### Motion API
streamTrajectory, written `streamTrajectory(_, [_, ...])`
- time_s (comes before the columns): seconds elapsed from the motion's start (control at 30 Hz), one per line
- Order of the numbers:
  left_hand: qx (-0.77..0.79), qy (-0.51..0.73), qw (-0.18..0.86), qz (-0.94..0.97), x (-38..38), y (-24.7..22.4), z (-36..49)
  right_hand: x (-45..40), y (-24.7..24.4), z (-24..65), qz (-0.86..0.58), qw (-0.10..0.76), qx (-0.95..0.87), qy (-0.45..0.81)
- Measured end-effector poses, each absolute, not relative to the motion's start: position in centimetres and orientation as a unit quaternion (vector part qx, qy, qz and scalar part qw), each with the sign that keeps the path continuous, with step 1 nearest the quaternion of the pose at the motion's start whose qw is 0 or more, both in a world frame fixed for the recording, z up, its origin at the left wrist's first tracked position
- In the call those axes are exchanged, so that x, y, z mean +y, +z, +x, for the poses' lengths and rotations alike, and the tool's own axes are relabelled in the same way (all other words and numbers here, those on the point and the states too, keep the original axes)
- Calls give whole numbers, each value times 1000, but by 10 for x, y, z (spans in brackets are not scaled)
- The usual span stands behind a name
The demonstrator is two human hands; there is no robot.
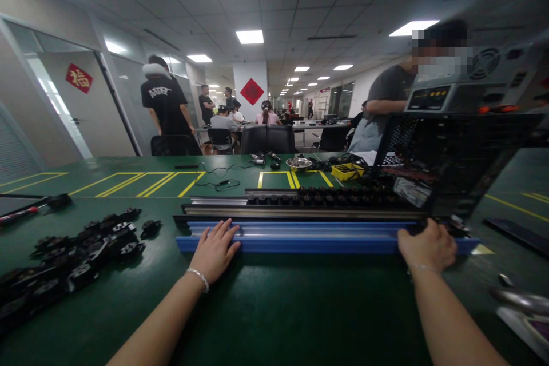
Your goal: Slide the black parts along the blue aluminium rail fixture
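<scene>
A long blue channel rail [309, 245] with a pale inner groove lies crosswise on the green table in front of me. Near its left end, my left hand [215, 251] rests with fingers spread over the rail. My right hand [429, 246] is closed at the right end, its fingers curled over the rail's far side. Dark parts [460, 227] show beside those fingers; what the fingers grip is hidden. Just behind the blue rail lie black and silver rails [223, 211]. A row of small black roller-like parts [326, 197] sits along the back one.
Several loose black parts [86, 257] are piled at left. An open computer case [463, 160] with a power supply on top stands at right. Farther back are a metal bowl [299, 164], a yellow tray [347, 171] and cables. A person [390, 86] stands behind the case.
</scene>
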State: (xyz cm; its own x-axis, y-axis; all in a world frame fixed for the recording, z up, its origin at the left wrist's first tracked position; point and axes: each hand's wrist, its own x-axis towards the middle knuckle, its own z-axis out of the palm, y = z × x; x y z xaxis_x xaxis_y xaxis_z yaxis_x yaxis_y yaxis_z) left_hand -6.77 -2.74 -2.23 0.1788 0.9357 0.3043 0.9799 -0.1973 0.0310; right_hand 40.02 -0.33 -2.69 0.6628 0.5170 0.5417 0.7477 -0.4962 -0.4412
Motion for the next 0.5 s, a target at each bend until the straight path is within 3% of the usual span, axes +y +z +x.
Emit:
streamTrajectory(0.27, [-625, -137, 90, -764, -28, -24, -68, -4, -18, 395, -837, 400, -356, -115])
streamTrajectory(0.5, [-628, -136, 87, -761, -29, -21, -66, -5, -15, 391, -844, 387, -354, -113])
